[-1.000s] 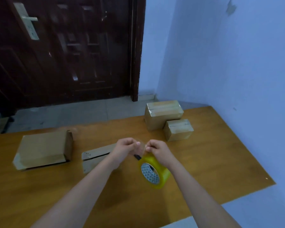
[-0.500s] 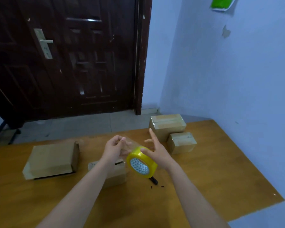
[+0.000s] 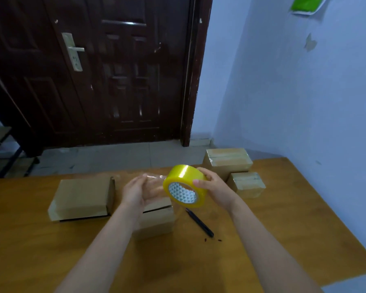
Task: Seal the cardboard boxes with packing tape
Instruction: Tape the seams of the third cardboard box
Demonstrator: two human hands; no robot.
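Head view. The person's right hand (image 3: 215, 185) grips the yellow tape roll (image 3: 184, 186) by its outer band, fingers curled over the top and thumb on the near rim, holding it in the air above the tabletop (image 3: 273, 218). The left hand (image 3: 138, 191) pinches the clear free end of the tape (image 3: 155, 180), drawn out a short way from the roll. Directly beneath the hands stands the small open box (image 3: 156, 218), its top seam showing as a dark gap. A larger flat box (image 3: 82, 198) lies to its left; two taped boxes, one big (image 3: 227, 160) and one little (image 3: 247, 183), sit at the far right. A black pen (image 3: 200, 223) lies just beside the open box.

To do this step well, keep the strip taut and level (slack film folds onto itself), centre it along the seam, then press it down from one end.

No brand or legible writing shows; the roll's core bears only a white triangle pattern.
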